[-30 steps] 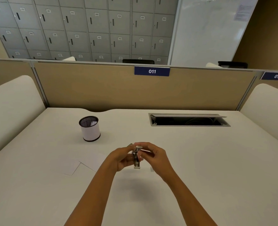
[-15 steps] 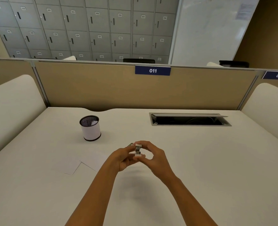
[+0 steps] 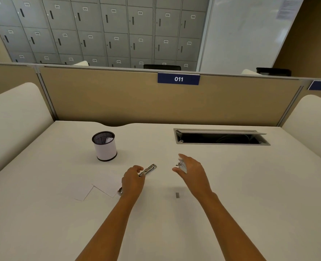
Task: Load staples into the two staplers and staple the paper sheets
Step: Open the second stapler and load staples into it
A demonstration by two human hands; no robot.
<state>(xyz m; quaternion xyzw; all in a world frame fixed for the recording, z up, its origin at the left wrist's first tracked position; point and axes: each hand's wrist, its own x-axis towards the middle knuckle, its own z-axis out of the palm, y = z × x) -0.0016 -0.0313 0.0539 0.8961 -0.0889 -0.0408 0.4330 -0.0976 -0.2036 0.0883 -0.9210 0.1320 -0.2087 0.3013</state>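
Left hand [image 3: 133, 180]: knuckles up, low over the desk [image 3: 250, 185] near mid-span, forearm entering from the near edge; fingers curled onto the rear of an opened metal stapler [image 3: 148, 169], whose silver arm points toward the far right.
Second metal part [image 3: 120, 190]: pokes out beside the left wrist, on the corner of a paper sheet; whether part of the same stapler cannot be told.
Right hand [image 3: 190, 171]: raised above the desk, right of the left hand, palm turned left, fingers bent round a small white stapler [image 3: 181, 164]; thumb below it, grip loose but closed on it.
Hands relative to each other: well apart, a clear strip of desk between them.
Paper sheets [image 3: 97, 187]: two overlapping white sheets flat on the desk, left of the left hand, toward the near-left part.
Staple strip [image 3: 177, 195]: small grey bar lying loose on the desk, between the forearms, nearer the right one.
Pen cup [image 3: 104, 146]: upright, black mesh with white band, toward the far-left part.
Cable hatch [image 3: 220, 137]: lid open, by the far edge on the right.
Change from half a second ago: then both hands met at centre over one small stapler; now separated, left lowered to the desk, right moved out rightward and forward; staple strip now exposed.
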